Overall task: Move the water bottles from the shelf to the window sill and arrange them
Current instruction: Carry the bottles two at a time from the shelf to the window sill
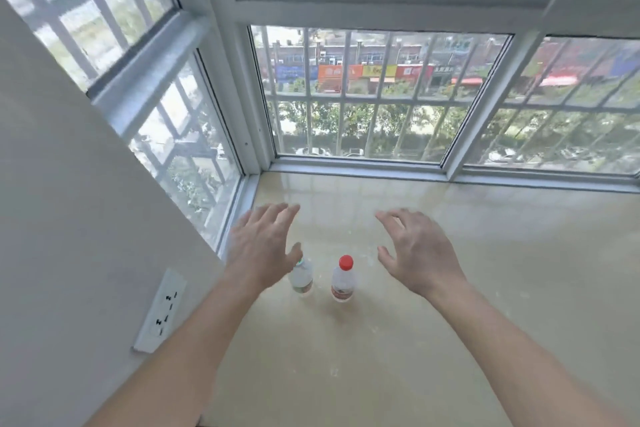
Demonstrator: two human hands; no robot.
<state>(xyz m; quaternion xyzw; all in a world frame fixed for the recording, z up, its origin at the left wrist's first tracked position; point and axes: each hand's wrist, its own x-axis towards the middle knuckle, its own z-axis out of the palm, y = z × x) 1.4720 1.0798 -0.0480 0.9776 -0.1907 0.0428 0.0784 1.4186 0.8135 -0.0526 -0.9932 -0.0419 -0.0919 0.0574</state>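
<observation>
Two small clear water bottles stand upright side by side on the beige window sill [467, 253]. The red-capped bottle [343, 279] is on the right. The other bottle [302, 279] is to its left, its cap partly hidden by my thumb. My left hand [263, 246] hovers above and just left of that bottle, fingers spread, holding nothing. To the right of the red-capped bottle, my right hand [415, 253] hangs open and empty, clear of it.
White window frames [360, 163] with barred glass close off the far side and left end of the sill. A wall with a white power socket [160, 310] rises at the left. The sill stretches wide to the right and toward me.
</observation>
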